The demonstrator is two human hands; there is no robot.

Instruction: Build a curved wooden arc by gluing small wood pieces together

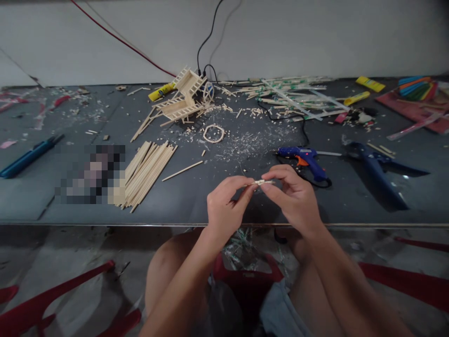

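Note:
Between my fingertips, above the table's front edge, is a small pale wooden piece [259, 181] that looks built of short stick bits. My left hand [228, 201] pinches its left end, and my right hand [293, 196] pinches its right end; the fingers cover much of it. Beyond my hands lies a ring of short sticks [213, 134] on the table. A single wooden stick [182, 171] rests to the left, beside a bundle of wooden sticks [149, 173]. To the right sits a blue glue gun [303, 159] with an orange trigger and a glue stick in its back.
A small wooden cart model [182, 98] stands at the back. Dark blue cutters [379, 173] lie at right, a blue tool [30, 157] at left. Packaged sticks [294, 96], yellow tubes [370, 84] and scraps are scattered behind. A black cord [305, 126] crosses the table.

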